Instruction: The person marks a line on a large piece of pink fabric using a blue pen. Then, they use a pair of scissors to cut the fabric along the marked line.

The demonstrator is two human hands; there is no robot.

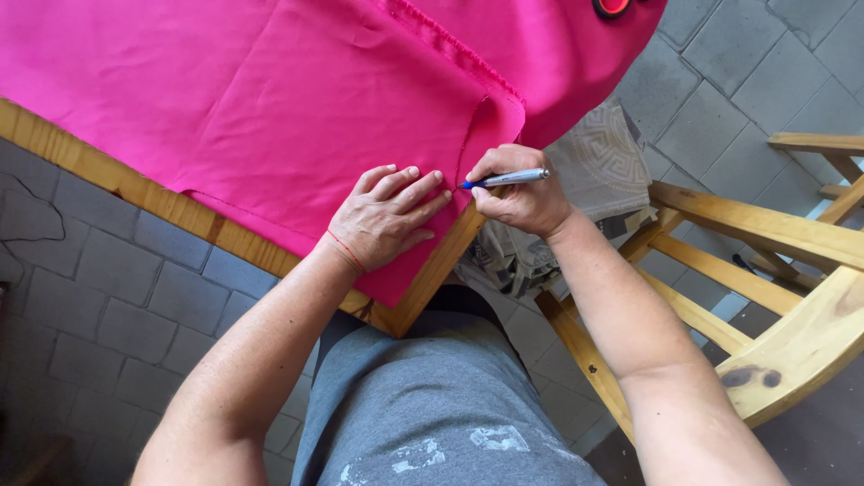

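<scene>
A silver pen with a blue tip [509, 177] is pinched in the right hand [520, 193], its fingers closed around the barrel, the tip pointing left and touching a sheet of bright pink fabric [270, 99]. The tip meets the cloth near its lower right corner, at the foot of a faint marked line that runs up toward a frayed, folded edge. Just left of the tip, the left hand [387, 216] lies flat and unclenched on the fabric, fingers spread and pressing it down, gripping nothing; a thin red thread circles its wrist.

The fabric covers most of a wooden tabletop [135, 193], whose bare light-wood edge shows as a strip along the lower left and again at the near corner under the hands. The cloth hangs slightly over that corner. Toward the top right the pink sheet drapes off the far side, and a small red and black object [612, 6] sits on it at the upper border, too cropped to identify.

Beyond the corner, beside the right forearm, a grey patterned cloth [598, 166] lies bunched on a wooden chair [765, 270], whose slats and arm stretch across the right side. Grey paving stones [99, 297] make up the floor, open to the left below the table edge and at the upper right. The person's grey, paint-flecked clothing [432, 405] fills the bottom centre.
</scene>
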